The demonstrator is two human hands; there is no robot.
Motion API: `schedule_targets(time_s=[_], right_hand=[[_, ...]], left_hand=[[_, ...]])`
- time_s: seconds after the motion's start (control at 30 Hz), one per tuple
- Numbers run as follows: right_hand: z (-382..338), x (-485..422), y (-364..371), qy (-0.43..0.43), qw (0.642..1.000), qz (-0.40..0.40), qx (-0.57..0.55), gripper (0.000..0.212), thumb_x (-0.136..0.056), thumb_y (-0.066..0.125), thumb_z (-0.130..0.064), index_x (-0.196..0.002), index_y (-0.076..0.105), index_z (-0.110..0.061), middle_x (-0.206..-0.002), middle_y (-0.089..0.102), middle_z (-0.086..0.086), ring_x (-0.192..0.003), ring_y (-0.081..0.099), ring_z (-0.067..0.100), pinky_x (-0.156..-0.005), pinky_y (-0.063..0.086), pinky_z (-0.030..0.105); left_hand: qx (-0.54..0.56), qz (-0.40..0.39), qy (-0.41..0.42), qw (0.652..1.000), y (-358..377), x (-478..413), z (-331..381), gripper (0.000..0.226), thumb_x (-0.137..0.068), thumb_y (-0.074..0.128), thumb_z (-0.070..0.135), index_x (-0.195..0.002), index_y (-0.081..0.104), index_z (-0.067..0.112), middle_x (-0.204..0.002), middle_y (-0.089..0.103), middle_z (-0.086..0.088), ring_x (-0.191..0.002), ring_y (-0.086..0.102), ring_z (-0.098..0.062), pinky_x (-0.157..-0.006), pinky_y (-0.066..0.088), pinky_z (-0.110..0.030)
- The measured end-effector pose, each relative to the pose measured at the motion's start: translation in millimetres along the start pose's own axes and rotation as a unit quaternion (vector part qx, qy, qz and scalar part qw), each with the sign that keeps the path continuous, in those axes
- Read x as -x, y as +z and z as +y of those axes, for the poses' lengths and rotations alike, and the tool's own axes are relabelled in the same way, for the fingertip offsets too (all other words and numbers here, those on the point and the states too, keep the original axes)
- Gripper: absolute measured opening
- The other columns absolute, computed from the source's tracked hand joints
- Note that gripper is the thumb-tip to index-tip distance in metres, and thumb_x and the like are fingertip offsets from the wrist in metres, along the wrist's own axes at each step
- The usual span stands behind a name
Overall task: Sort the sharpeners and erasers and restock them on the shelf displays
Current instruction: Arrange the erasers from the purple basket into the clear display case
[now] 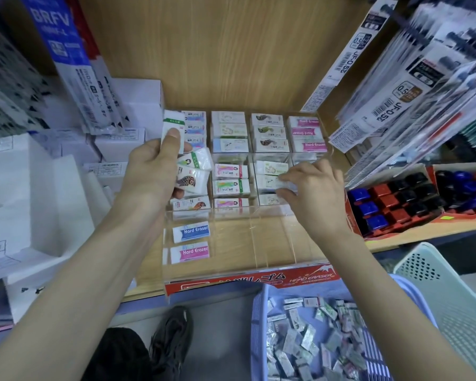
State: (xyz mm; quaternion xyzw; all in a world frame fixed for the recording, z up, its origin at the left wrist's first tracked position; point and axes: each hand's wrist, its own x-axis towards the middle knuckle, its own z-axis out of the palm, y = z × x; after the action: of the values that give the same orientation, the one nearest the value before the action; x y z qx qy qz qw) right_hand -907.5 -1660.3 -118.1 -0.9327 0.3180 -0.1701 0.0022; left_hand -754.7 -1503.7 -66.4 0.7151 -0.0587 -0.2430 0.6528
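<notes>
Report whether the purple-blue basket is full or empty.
Partly full: loose wrapped erasers cover the bottom of the purple-blue basket, its wall showing above them.

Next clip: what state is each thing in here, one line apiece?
Left hand: grips the fanned erasers.
Right hand: pinches a single eraser at the tray's middle row.
Clear tray: back rows stocked; two pieces lie flat at front left.
Blue basket: holds a loose pile of wrapped pieces.
Red box: open, packed with blue, red and black items.
</notes>
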Motion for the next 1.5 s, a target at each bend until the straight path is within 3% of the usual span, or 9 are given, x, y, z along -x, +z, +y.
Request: schedule_targets(time_s=[0.23, 0.33, 0.47, 0.73, 0.83, 0.97, 1.13, 1.3, 1.5], right_hand=[[-3, -3, 1, 0.001, 0.999, 0.022, 0.047, 0.019, -0.070, 0.078, -0.010, -0.089, 0.075, -0.011, -0.097, 0.062, 0.010, -0.095, 0.053, 0.036, -0.082, 0.041, 0.045], [-19, 5, -28, 0.062, 0.988, -0.016, -0.140, 0.028, -0.086, 0.066, -0.017, -0.115, 0.067, -0.020, -0.116, 0.056, 0.001, -0.112, 0.042, 0.020, -0.097, 0.034, 0.030], [-66, 28, -68, 0.110, 0.843, -0.100, -0.517, 0.038, -0.085, 0.066, -0.029, -0.120, 0.054, -0.037, -0.111, 0.057, -0.015, -0.091, 0.059, -0.001, -0.078, 0.044, 0.011], [-94, 38, -52, 0.275, 0.709, -0.052, -0.648, 0.030, -0.083, 0.066, 0.002, -0.101, 0.055, -0.020, -0.074, 0.060, -0.006, -0.076, 0.064, 0.019, -0.064, 0.052, 0.019], [-88, 41, -51, 0.312, 0.687, -0.028, -0.656, 0.022, -0.081, 0.070, -0.004, -0.094, 0.059, -0.017, -0.077, 0.064, -0.002, -0.075, 0.063, 0.014, -0.075, 0.053, 0.022], [-73, 50, -50, 0.342, 0.579, 0.010, -0.740, 0.009, -0.085, 0.062, -0.001, -0.089, 0.067, -0.008, -0.097, 0.069, 0.012, -0.088, 0.068, 0.021, -0.076, 0.056, 0.027], [-47, 53, -45, 0.428, 0.611, 0.042, -0.665, 0.004, -0.085, 0.066, -0.005, -0.087, 0.068, -0.008, -0.077, 0.072, -0.002, -0.068, 0.067, 0.011, -0.061, 0.054, 0.018], [-26, 40, -47, 0.449, 0.571, 0.117, -0.678, 0.008, -0.086, 0.062, 0.003, -0.091, 0.057, -0.001, -0.089, 0.064, 0.015, -0.066, 0.068, 0.015, -0.066, 0.056, 0.019], [-69, 26, -37, 0.370, 0.637, -0.012, -0.676, 0.019, -0.085, 0.061, 0.007, -0.094, 0.058, -0.010, -0.085, 0.058, 0.014, -0.067, 0.066, 0.018, -0.066, 0.057, 0.021]], left_hand=[[-0.023, -0.035, -0.013, 0.999, 4, 1, -5, 0.030, -0.097, 0.045, 0.041, -0.081, 0.064, 0.023, -0.070, 0.065, 0.003, -0.051, 0.053, -0.010, -0.038, 0.036, -0.016], [-0.025, -0.077, -0.019, 0.997, 6, 6, -9, 0.028, -0.097, 0.046, 0.040, -0.086, 0.065, 0.023, -0.067, 0.066, 0.009, -0.047, 0.058, -0.005, -0.039, 0.039, -0.016], [-0.008, -0.115, -0.028, 0.993, 11, 12, -13, 0.026, -0.097, 0.046, 0.039, -0.087, 0.064, 0.023, -0.075, 0.070, 0.002, -0.057, 0.066, -0.011, -0.050, 0.052, -0.026], [0.033, -0.186, -0.059, 0.980, 16, 20, -10, 0.023, -0.097, 0.047, 0.032, -0.099, 0.062, 0.016, -0.090, 0.071, -0.002, -0.071, 0.069, -0.015, -0.063, 0.058, -0.031], [0.045, -0.165, -0.077, 0.982, 15, 18, -10, 0.025, -0.097, 0.046, 0.031, -0.100, 0.063, 0.014, -0.095, 0.071, -0.004, -0.077, 0.068, -0.016, -0.066, 0.058, -0.033], [0.045, -0.096, -0.080, 0.991, 8, 9, -9, 0.020, -0.096, 0.049, 0.035, -0.087, 0.061, 0.021, -0.085, 0.067, -0.002, -0.080, 0.058, -0.018, -0.060, 0.046, -0.027], [0.066, -0.076, -0.071, 0.992, 6, 4, -6, 0.020, -0.095, 0.050, 0.035, -0.088, 0.061, 0.019, -0.084, 0.066, -0.001, -0.077, 0.059, -0.016, -0.051, 0.043, -0.022], [0.079, -0.048, -0.072, 0.993, 5, 1, 0, 0.020, -0.096, 0.050, 0.034, -0.089, 0.061, 0.018, -0.084, 0.065, -0.001, -0.072, 0.059, -0.014, -0.054, 0.043, -0.023], [0.074, -0.022, -0.057, 0.995, -9, -5, 2, 0.023, -0.096, 0.050, 0.035, -0.099, 0.062, 0.016, -0.093, 0.067, -0.004, -0.079, 0.059, -0.016, -0.051, 0.040, -0.022]])
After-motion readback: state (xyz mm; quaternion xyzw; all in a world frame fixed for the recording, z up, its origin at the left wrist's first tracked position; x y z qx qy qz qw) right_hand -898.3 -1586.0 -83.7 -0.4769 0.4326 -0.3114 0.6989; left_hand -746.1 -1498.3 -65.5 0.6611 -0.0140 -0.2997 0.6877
